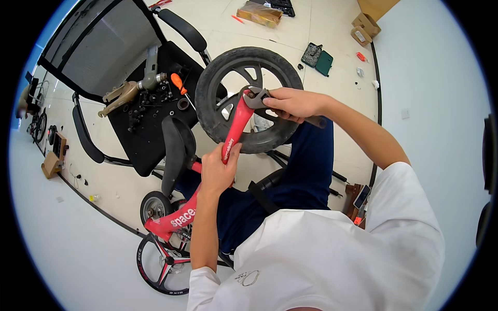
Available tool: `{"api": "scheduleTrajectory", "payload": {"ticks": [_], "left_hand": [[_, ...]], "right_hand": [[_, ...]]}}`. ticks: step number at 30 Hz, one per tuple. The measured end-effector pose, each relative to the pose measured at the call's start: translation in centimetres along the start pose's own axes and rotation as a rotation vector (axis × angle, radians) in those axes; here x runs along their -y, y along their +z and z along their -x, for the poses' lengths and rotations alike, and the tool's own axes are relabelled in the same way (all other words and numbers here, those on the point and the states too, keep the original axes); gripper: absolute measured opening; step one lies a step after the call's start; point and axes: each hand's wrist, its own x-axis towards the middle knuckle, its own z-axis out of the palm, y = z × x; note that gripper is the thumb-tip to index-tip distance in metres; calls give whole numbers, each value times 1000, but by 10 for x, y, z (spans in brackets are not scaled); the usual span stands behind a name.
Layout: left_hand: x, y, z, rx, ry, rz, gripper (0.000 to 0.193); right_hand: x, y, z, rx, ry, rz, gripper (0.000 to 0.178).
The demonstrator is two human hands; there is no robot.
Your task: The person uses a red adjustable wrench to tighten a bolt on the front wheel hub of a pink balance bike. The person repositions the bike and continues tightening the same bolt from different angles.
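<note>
right hand [293, 102] grips wrench [259, 99], seemingly around axle nut [251, 95]; left hand [218, 169] clasps red frame [239, 124].

The red frame [239, 122] has smooth, glossy paint; the tyre [206, 98] looks like matt black rubber, the wrench [257, 99] dull grey metal. The saddle [178, 145] is matt black plastic. By the edge of the black cloth chair seat [140, 150] nearest the tyre, a screwdriver [178, 82] pairs a shiny orange plastic handle with a metal shaft. The floor [295, 36] is smooth, glossy tile.
</note>
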Motion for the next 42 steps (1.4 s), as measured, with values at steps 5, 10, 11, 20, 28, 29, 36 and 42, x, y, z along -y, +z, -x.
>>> {"api": "scheduleTrajectory", "payload": {"ticks": [5,10,11,20,28,29,36,42], "left_hand": [[1,-18,-15,33,17,-41,36],[11,0,7,-12,-48,-46,37],[12,3,12,-21,-69,-36,37],[19,-51,7,-160,-169,-40,37],[80,-130,-7,-309,-223,-155,37],[88,-137,-9,-311,-229,-163,37],[138,-168,-26,-310,-310,-86,37],[142,-168,-55,-241,-383,-62,39]], "right_hand": [[6,-11,-24,65,-73,41,38],[-16,18,-36,112,27,-380,33],[-19,23,-37,92,25,-361,33],[41,45,-84,178,-129,-225,34],[140,70,-191,338,-150,103,41],[147,74,-205,357,-138,130,42],[154,104,-261,364,-138,21,41],[150,94,-288,276,-93,116,49]]}}
